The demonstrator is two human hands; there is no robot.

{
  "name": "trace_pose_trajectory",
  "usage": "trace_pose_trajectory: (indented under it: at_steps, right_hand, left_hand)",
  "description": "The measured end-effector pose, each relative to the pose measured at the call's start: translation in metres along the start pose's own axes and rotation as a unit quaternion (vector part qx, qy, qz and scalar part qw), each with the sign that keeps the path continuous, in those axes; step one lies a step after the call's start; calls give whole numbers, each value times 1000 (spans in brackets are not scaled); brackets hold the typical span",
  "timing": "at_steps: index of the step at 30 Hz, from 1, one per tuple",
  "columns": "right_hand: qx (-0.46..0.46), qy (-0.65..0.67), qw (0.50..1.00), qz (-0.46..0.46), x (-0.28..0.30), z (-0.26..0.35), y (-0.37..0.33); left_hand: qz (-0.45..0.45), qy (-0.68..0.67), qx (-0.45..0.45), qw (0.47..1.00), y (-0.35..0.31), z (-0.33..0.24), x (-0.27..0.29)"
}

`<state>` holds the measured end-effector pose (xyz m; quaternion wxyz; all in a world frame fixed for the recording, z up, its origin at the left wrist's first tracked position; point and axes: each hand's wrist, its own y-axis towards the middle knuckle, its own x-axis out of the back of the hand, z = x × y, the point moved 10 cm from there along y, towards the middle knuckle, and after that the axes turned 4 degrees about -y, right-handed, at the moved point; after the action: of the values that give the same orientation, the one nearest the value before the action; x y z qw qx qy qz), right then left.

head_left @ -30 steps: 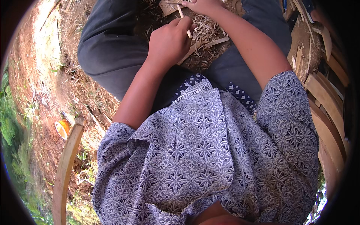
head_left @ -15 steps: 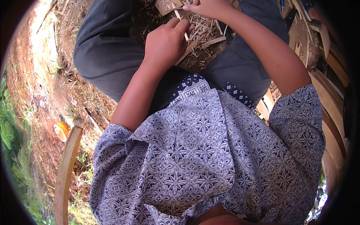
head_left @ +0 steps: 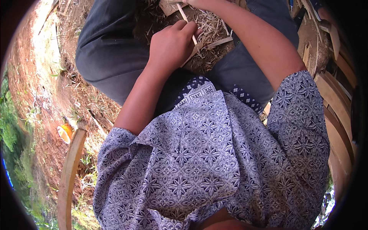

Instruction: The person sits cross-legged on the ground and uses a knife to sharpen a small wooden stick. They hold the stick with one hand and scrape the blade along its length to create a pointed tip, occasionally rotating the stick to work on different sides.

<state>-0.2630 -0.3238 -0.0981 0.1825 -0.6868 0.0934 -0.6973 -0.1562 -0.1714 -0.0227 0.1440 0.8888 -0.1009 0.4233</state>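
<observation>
My left hand (head_left: 171, 45) is closed around a thin, pale wooden stick (head_left: 183, 13), which slants up and away from my fingers. The stick's far end reaches a flat piece of wood (head_left: 167, 8) on the ground between my legs. At the top edge, my right hand (head_left: 200, 3) is partly cut off by the picture. It is closed beside the stick's far end, where half a second ago a knife's dark blade stuck out of it; now the blade is mostly out of view.
Wood shavings (head_left: 210, 27) and thin offcuts (head_left: 220, 42) litter the ground between my legs. Long planks (head_left: 333, 115) lie at my right. On the left are a curved-looking wooden beam (head_left: 69, 172) and an orange object (head_left: 65, 132) on bare soil.
My right hand has moved up and away along the stick, partly leaving the picture, and its elbow has come inward. The left hand keeps its hold, with only a slight shift.
</observation>
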Motion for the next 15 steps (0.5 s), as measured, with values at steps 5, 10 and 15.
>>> trace_pose_trajectory:
  at_steps: [5,10,15]
  right_hand:
    - [83,63,994,30,8,-19,-11]
    - [92,43,995,27,12,-8,-39]
    - [60,47,996,35,20,-3,-38]
  left_hand:
    - [-30,4,-13,999,3,-1,2]
    - [-18,-1,2,1000,4,8,-1]
    - [-28,7,6,1000,4,9,0]
